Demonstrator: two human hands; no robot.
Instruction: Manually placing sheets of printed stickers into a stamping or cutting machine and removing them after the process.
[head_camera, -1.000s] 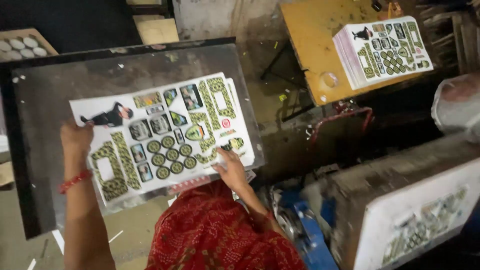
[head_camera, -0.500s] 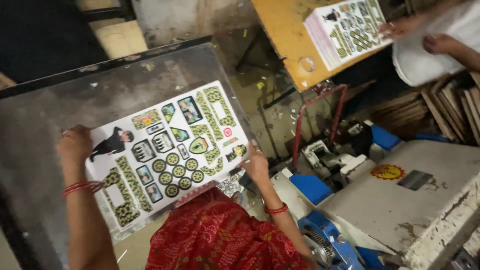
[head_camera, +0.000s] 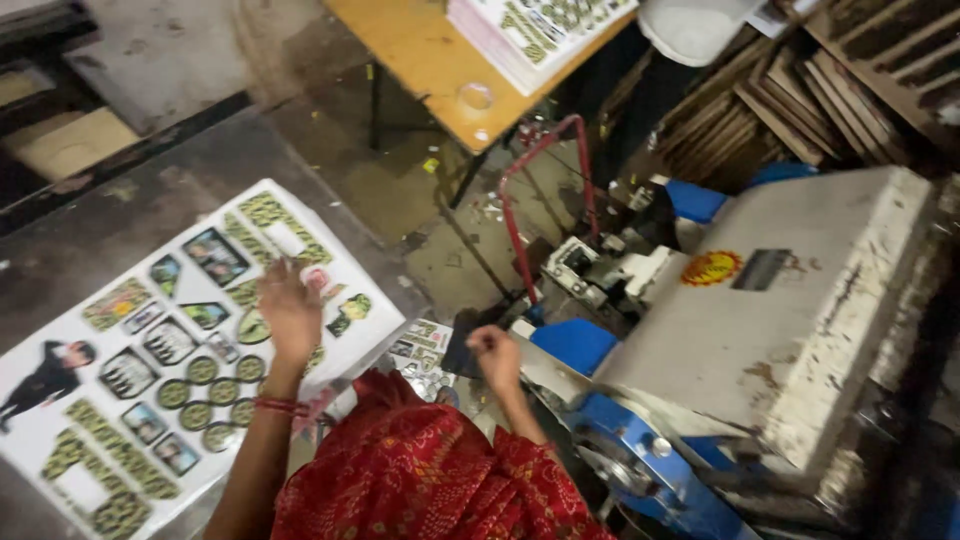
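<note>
On the grey metal work surface (head_camera: 120, 215) lies a large white printed sheet with green, black and photo-style sticker shapes (head_camera: 150, 370), one corner near the surface's edge. Left hand (head_camera: 288, 310) rests flat on that sheet, fingers spread, palm down near the sheet's corner closest to the machine; it presses the sheet, not clamped around anything. A red bangle and thread (head_camera: 283, 406) sits on the left wrist, over the sheet's near edge. Right hand (head_camera: 495, 352) is off the sheet, well to the side towards the machine, fingers curled together in a loose fist; cannot tell whether it holds anything. Just beside the sheet, between the two hands, a smaller pile of printed sheets (head_camera: 420, 345) shows, partly hidden by red patterned cloth (head_camera: 430, 470) at the bottom of the view. Beyond the right hand stands a grey-white box-shaped machine with blue metal parts (head_camera: 790, 320), a round red-and-yellow sticker (head_camera: 710, 268) on its top. A red bent metal rod (head_camera: 545, 195) rises between sheet and machine. Far from the sheet, an orange-yellow wooden table (head_camera: 430, 60) carries a stack of similar printed sheets (head_camera: 545, 30). Dark wooden frames (head_camera: 800, 95) are stacked behind the machine.
</note>
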